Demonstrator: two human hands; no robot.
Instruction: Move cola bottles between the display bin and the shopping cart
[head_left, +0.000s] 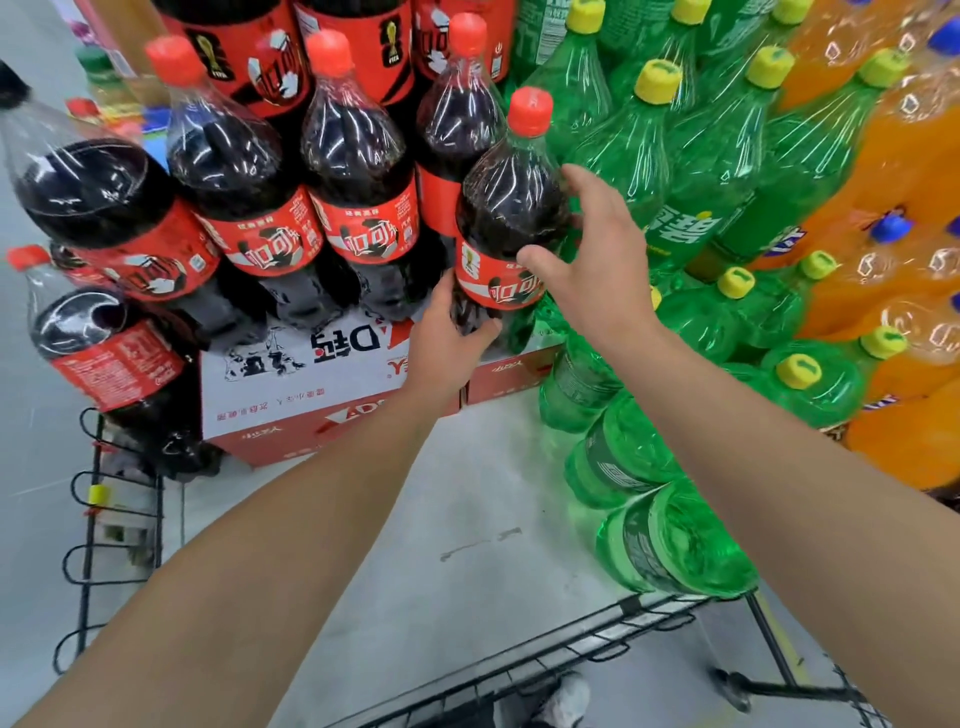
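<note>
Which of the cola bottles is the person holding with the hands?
The rightmost cola bottle, beside the green bottles. The left hand grips its lower body and the right hand touches its side; no hand touches the others.

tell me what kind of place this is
Most likely a supermarket drinks aisle. Cola bottles stand massed on printed cartons, beside stacks of green bottles and orange bottles. A wire cart sits below. The left hand grips one cola bottle; the right hand touches it.
</note>
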